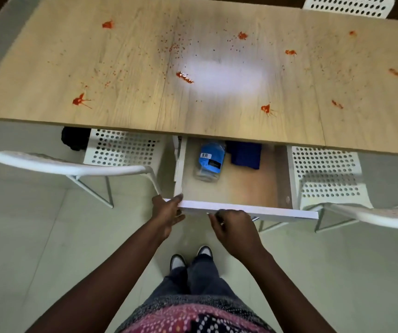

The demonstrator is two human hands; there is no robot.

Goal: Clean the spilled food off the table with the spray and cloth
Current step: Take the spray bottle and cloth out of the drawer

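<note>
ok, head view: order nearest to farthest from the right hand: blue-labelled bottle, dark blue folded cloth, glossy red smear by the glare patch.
From the right hand on the white drawer front:
1. Blue-labelled bottle, drawer's left side.
2. Dark blue folded cloth, back of the drawer; close to the bottle's distance.
3. Glossy red smear, on the wooden tabletop.

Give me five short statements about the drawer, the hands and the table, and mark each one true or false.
1. The drawer under the table is pulled open. True.
2. The spray bottle stands upright on the tabletop. False: it lies on its side inside the drawer.
3. A dark blue cloth lies in the drawer beside the bottle. True.
4. The tabletop has been wiped clean. False: red food splatters are scattered across it.
5. Both hands, left and right, are at the drawer's front panel. True.
</note>
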